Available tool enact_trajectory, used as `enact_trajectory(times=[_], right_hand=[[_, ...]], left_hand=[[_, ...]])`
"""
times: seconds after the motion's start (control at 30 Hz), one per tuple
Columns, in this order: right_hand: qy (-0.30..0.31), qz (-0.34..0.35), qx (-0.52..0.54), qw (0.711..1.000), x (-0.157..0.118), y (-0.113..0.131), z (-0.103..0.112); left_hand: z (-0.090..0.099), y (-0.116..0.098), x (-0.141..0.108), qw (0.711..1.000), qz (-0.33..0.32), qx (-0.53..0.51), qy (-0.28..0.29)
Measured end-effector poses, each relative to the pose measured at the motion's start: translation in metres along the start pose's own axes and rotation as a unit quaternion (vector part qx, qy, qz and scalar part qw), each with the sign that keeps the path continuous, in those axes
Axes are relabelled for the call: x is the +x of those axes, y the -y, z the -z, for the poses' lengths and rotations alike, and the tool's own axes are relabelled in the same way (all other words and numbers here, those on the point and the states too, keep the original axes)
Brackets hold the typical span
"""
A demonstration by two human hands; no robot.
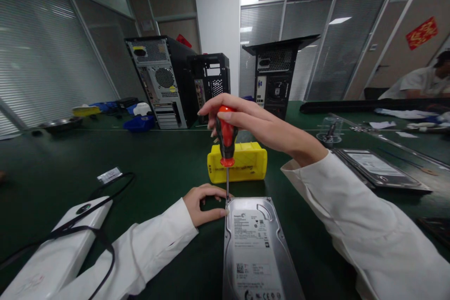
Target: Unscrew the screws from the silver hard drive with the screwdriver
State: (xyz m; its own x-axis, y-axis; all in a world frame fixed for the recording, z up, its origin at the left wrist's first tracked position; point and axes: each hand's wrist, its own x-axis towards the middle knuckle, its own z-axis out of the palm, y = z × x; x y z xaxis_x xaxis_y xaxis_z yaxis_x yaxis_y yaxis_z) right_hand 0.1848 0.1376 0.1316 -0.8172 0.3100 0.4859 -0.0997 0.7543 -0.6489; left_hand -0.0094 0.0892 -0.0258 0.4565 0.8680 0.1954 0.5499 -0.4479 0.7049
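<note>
Red screwdriver (228,143) clasped in our right fingers (224,115), left fingers (213,216) parted at the hard drive (253,248), any tilt could have made us slip.

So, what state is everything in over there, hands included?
Right hand: closed around the screwdriver.
Left hand: open, thumb against the hard drive.
Screwdriver: upright, tip at the drive's far left corner.
Hard drive: lying flat, label up.
Yellow bin: contents cannot be seen.
White device: lying down, cable across it.
Computer towers: standing upright.
Blinds: lowered.

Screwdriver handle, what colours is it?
The screwdriver handle is red and black, clearest in the head view.
</note>
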Motion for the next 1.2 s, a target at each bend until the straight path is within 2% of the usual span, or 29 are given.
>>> enact_trajectory(times=[0.3,0.53,0.63,0.8,0.97,1.13,1.2], right_hand=[[-0.072,0.025,-0.015,0.997,0.006,-0.016,-0.006],[-0.025,0.057,0.105,0.993,0.01,-0.014,-0.014],[-0.026,0.06,0.114,0.991,0.01,-0.01,-0.015],[-0.004,0.006,0.132,0.991,0.008,-0.007,-0.013],[-0.009,0.037,0.1,0.994,0.008,-0.009,-0.011],[0.019,0.043,0.135,0.99,0.009,-0.008,-0.014],[0.012,0.05,0.133,0.99,0.009,-0.007,-0.015]], left_hand=[[0.0,0.0,0.0,1.0,-0.001,-0.003,0.001],[0.002,-0.003,0.0,1.0,0.011,0.006,0.008],[0.002,-0.003,0.0,1.0,0.01,0.003,0.01],[0.002,-0.002,0.0,1.0,0.002,-0.005,0.003],[0.0,-0.001,0.0,1.0,-0.006,0.0,0.001],[0.0,-0.001,0.0,1.0,-0.003,0.001,0.001],[0.001,-0.002,0.0,1.0,-0.004,0.003,0.004]])
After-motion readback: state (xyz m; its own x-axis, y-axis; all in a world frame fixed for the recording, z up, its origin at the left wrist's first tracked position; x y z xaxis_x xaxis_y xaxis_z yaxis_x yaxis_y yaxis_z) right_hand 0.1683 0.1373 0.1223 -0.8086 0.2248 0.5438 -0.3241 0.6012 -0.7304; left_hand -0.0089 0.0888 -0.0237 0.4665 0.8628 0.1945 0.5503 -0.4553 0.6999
